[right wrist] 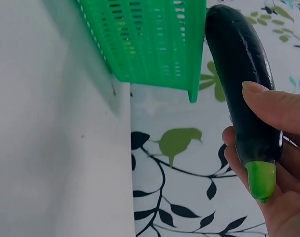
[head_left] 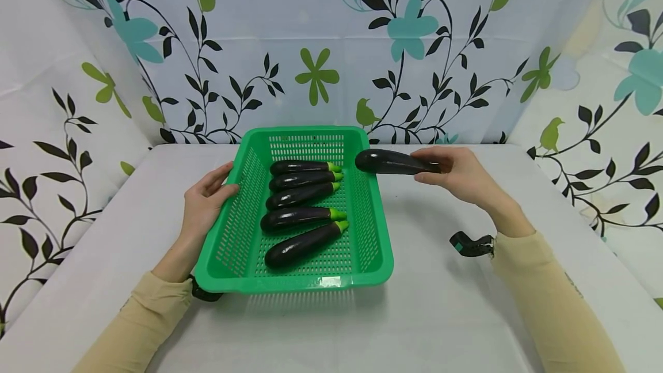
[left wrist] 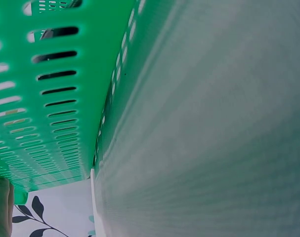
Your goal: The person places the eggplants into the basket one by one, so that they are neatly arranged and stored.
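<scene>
A green perforated plastic basket [head_left: 342, 282] stands on the white table, with several dark eggplants [head_left: 303, 245] lying crosswise in it, their green stems to the right. My left hand [head_left: 206, 199] grips the basket's left rim, thumb over the edge; in the left wrist view only a finger [left wrist: 1, 207] shows beside the slotted wall. My right hand [head_left: 458, 174] holds another eggplant [head_left: 385, 162] near its stem end, raised beside the basket's right rim. In the right wrist view the thumb lies along the eggplant [right wrist: 241, 64] and its green stem points toward the palm.
The white tabletop [head_left: 425, 304] extends in front of and beside the basket. A printed leaf-and-flower curtain [head_left: 331, 27] hangs behind the table's back edge and along both sides. A black wrist strap [head_left: 472, 244] shows at the right sleeve.
</scene>
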`<state>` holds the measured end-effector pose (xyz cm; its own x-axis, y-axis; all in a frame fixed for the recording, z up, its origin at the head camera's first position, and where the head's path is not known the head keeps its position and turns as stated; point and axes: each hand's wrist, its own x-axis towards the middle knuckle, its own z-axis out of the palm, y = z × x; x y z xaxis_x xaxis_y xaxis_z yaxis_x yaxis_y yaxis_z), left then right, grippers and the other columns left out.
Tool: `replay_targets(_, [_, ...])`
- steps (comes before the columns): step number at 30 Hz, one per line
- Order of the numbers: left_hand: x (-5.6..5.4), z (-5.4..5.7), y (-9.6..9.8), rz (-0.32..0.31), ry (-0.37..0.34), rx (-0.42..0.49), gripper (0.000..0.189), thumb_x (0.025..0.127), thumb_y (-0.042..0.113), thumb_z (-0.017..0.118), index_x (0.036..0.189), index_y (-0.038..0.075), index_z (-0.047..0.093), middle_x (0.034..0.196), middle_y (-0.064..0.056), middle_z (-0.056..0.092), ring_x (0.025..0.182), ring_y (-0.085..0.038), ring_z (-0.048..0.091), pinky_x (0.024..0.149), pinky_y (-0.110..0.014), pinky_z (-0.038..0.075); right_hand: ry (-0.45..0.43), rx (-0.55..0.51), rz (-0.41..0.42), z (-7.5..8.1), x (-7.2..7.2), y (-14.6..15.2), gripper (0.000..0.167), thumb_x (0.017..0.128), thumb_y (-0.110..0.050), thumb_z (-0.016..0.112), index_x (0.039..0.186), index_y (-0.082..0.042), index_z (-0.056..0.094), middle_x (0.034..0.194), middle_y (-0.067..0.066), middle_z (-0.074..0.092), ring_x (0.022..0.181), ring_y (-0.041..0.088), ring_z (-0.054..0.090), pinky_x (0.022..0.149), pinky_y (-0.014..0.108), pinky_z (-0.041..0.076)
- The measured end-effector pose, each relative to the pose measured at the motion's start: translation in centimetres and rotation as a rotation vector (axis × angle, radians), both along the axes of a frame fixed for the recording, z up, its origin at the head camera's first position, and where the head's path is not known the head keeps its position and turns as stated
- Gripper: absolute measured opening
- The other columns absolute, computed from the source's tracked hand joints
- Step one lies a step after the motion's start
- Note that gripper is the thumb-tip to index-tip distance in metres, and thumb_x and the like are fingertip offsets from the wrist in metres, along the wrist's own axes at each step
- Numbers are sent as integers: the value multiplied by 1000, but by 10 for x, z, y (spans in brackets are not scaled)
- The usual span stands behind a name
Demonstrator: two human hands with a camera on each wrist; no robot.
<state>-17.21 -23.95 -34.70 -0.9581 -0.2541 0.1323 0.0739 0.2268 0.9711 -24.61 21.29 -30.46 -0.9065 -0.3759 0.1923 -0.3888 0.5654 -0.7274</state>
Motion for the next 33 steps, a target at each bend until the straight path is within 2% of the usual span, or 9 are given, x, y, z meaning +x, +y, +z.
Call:
replay_targets(8, [-1, 1, 0, -4, -5, -1, 53, 97, 19, 65, 148, 12, 50, 150, -13, 48, 107, 8, 58, 78, -11, 52, 79, 55, 156, 3, 15, -21, 41, 89, -17, 77, 129, -13, 67, 119, 6, 68, 90, 19, 69, 77, 22, 51])
replay_targets(13, [0, 2, 1, -6, -23, -5, 53, 98, 18, 63, 149, 13, 49, 151, -9, 49, 115, 2, 58, 80, -10, 50, 86, 37, 241, 3, 29, -36, 40, 89, -11, 76, 128, -10, 67, 119, 6, 69, 92, 19, 69, 79, 23, 54])
replay_targets(20, [-1, 2, 0, -10, -28, -13, 53, 98, 18, 63, 149, 14, 49, 152, -7, 49, 123, -5, 57, 81, -10, 50, 21, -14, 324, 7, 41, -57, 41, 89, -9, 76, 129, -7, 66, 125, 8, 68, 108, 21, 67, 90, 28, 56])
replay_targets(26, [-1, 2, -1, -8, -5, -10, 53, 97, 19, 64, 148, 13, 50, 150, -11, 50, 115, 4, 58, 82, -10, 50, -17, 66, 424, 24, 51, -79, 37, 90, -12, 74, 126, -9, 68, 116, 3, 70, 99, 17, 65, 89, 31, 57])
replay_targets(30, [0, 2, -1, -15, -7, 9, 53, 98, 18, 64, 148, 11, 50, 151, -12, 49, 110, 7, 58, 81, -11, 51, -118, 87, 493, 36, 56, -93, 36, 90, -13, 75, 126, -9, 69, 113, 2, 71, 99, 18, 65, 91, 32, 57])
replay_targets(33, [1, 1, -1, -11, -15, 13, 53, 98, 17, 63, 149, 12, 49, 151, -10, 49, 111, 6, 58, 81, -10, 51, -210, 115, 523, 42, 56, -104, 37, 90, -17, 75, 126, -11, 70, 116, 0, 71, 107, 17, 65, 94, 33, 55])
